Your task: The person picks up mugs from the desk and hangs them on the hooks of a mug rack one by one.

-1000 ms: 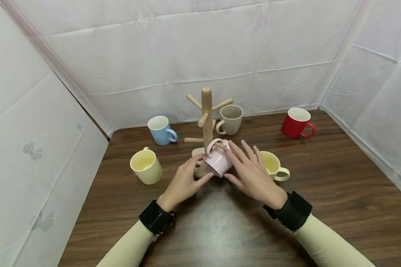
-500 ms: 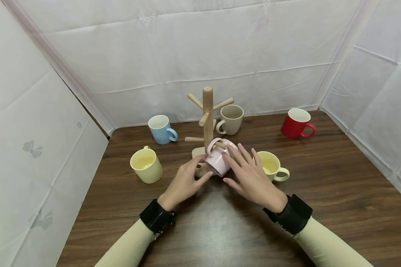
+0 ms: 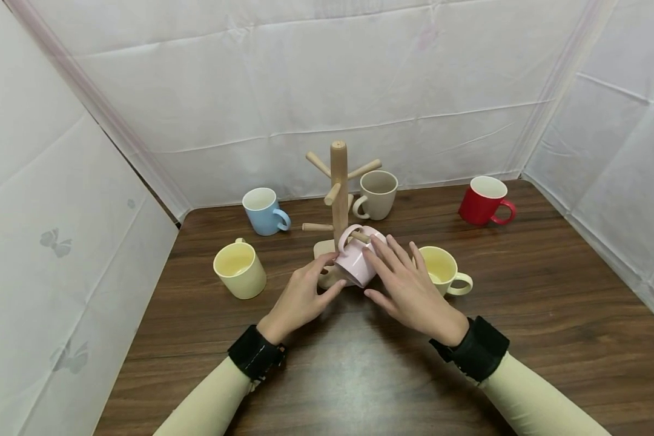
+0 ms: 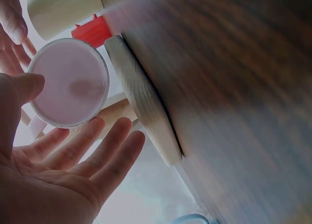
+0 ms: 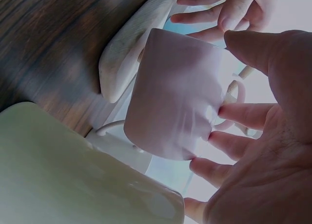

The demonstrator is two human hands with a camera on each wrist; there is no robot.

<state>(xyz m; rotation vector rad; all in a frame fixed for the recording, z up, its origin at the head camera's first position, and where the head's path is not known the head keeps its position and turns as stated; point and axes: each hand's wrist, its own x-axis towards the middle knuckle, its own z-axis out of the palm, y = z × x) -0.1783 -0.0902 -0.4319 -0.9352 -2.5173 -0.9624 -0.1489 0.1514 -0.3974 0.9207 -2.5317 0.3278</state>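
A pink mug (image 3: 355,264) hangs tilted by its handle on a lower front peg of a wooden mug tree (image 3: 339,206). At its lower left end is my left hand (image 3: 300,295), thumb and index fingertips right at the edge, fingers spread and fairly straight. The left wrist view shows the round end of the pink mug (image 4: 70,83) between thumb and fingers. My right hand (image 3: 414,290) lies along the mug's right side with extended fingers. In the right wrist view, its fingertips (image 5: 219,136) touch the pink wall, the thumb near the edge.
Behind my right hand stands a yellow mug (image 3: 441,269); another yellow mug (image 3: 241,271) is at the left. A blue mug (image 3: 264,213), a taupe mug (image 3: 378,197) and a red mug (image 3: 476,206) stand farther back. White sheeting (image 3: 327,79) encloses the wooden table (image 3: 349,375).
The right-hand fingers have shifted slightly down along the pink mug, which has turned a little on its peg. In the last half second almost nothing has moved.
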